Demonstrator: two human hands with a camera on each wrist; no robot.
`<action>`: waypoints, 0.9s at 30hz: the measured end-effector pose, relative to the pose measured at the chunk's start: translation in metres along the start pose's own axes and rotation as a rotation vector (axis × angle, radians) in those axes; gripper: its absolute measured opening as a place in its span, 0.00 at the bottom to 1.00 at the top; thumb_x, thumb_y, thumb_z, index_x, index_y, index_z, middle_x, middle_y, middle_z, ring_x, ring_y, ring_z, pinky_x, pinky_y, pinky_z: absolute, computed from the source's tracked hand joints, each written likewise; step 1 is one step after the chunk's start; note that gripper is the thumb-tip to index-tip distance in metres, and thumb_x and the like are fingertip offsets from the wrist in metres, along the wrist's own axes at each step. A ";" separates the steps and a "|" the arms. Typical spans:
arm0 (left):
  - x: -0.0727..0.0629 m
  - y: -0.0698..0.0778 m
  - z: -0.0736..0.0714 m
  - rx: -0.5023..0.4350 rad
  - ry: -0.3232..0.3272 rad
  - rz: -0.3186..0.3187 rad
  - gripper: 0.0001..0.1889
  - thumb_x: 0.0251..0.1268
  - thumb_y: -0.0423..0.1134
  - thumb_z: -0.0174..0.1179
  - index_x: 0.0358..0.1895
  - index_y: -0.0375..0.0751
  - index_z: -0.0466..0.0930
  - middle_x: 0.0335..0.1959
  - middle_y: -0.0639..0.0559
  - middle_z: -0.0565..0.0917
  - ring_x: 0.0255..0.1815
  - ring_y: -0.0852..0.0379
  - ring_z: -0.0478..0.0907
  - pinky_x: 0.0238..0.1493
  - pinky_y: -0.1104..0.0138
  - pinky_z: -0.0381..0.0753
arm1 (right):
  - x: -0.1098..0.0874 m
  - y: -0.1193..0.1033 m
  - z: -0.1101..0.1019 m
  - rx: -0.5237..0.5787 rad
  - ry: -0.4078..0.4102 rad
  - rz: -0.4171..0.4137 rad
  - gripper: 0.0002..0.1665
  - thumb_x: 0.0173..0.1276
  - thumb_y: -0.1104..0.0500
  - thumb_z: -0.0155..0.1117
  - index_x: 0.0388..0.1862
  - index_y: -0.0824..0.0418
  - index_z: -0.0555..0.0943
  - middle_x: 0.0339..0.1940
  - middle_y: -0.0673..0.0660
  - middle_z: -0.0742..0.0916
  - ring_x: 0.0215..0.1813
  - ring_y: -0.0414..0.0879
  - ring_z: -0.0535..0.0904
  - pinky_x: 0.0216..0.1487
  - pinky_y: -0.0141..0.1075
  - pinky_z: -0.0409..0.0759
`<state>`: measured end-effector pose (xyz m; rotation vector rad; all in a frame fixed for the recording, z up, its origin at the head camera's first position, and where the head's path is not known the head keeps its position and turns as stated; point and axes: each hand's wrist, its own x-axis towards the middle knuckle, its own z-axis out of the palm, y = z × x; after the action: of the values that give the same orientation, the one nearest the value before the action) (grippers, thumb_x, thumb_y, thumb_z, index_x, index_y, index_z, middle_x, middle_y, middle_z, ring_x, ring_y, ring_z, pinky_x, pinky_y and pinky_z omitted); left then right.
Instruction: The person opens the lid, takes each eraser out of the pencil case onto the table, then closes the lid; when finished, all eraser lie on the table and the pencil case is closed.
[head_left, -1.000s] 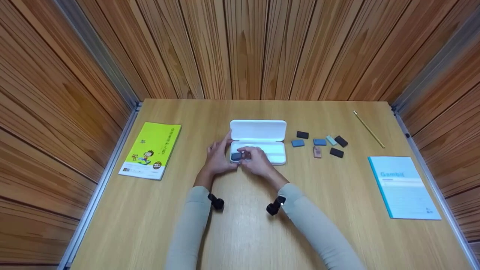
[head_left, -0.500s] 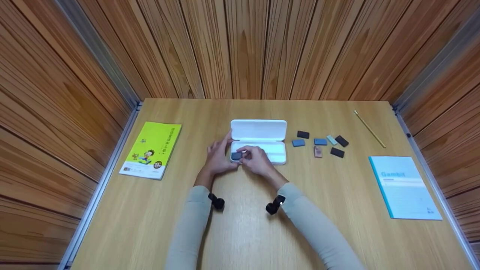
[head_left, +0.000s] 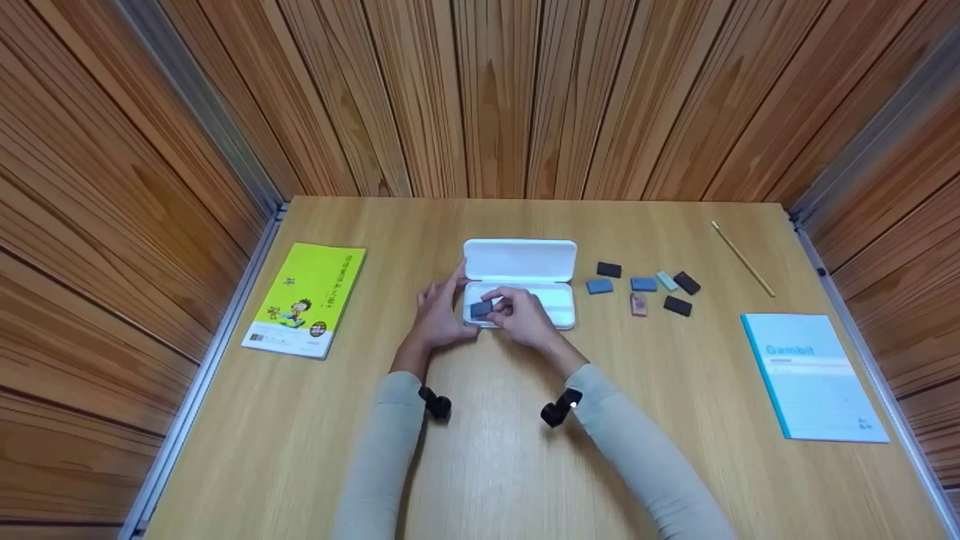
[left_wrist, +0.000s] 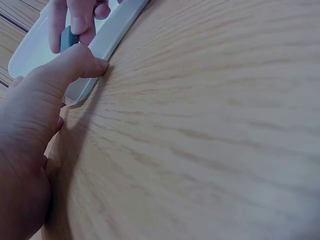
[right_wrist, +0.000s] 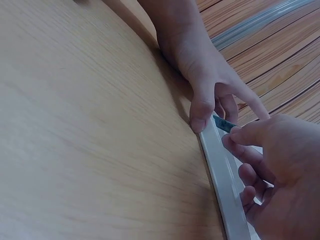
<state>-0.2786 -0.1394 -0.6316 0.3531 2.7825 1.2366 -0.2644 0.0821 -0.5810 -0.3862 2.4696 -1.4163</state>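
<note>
A white pencil case (head_left: 556, 304) lies with its lid (head_left: 519, 259) raised at the middle of the table. My left hand (head_left: 441, 315) grips its left end, thumb along the front edge and fingers round the side. Between the thumb and fingers of my right hand (head_left: 522, 318) is a small dark blue block, apparently an eraser (head_left: 480, 308), over the left part of the case. In the left wrist view the eraser (left_wrist: 68, 39) shows just beyond my left thumb. The right wrist view shows the eraser (right_wrist: 225, 123) pinched close above the case's rim, its far end near the left hand.
Right of the case lie several loose erasers: black (head_left: 609, 269), blue (head_left: 599, 286), mint (head_left: 667, 281) and pink (head_left: 638, 304) ones among them. A pencil (head_left: 742, 259) and a light blue notebook (head_left: 815, 377) are farther right. A yellow-green book (head_left: 304, 300) lies at left.
My right hand has moved slightly right and up with the eraser, away from the case's left end. The left hand stays on the case.
</note>
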 end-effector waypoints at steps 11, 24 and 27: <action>0.001 0.002 0.000 -0.012 -0.009 -0.023 0.70 0.55 0.52 0.84 0.95 0.66 0.42 0.86 0.51 0.76 0.82 0.41 0.66 0.85 0.39 0.52 | -0.008 0.007 -0.024 0.027 0.015 0.027 0.19 0.81 0.64 0.71 0.68 0.57 0.89 0.47 0.58 0.89 0.41 0.45 0.80 0.40 0.32 0.75; -0.002 -0.001 0.001 -0.035 -0.001 -0.003 0.70 0.55 0.51 0.84 0.95 0.67 0.41 0.86 0.53 0.76 0.84 0.41 0.66 0.88 0.37 0.46 | -0.021 0.025 -0.059 0.081 0.045 0.035 0.20 0.81 0.64 0.71 0.69 0.60 0.88 0.44 0.56 0.87 0.44 0.48 0.76 0.43 0.31 0.73; -0.001 0.000 0.000 -0.043 -0.001 0.010 0.69 0.55 0.50 0.83 0.95 0.63 0.43 0.86 0.52 0.77 0.83 0.40 0.66 0.87 0.36 0.46 | -0.025 0.029 -0.067 0.080 0.058 0.015 0.20 0.81 0.65 0.70 0.69 0.62 0.87 0.45 0.59 0.88 0.44 0.47 0.77 0.43 0.30 0.74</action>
<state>-0.2771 -0.1394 -0.6318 0.3640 2.7517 1.2965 -0.2677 0.1591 -0.5713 -0.3135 2.4460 -1.5360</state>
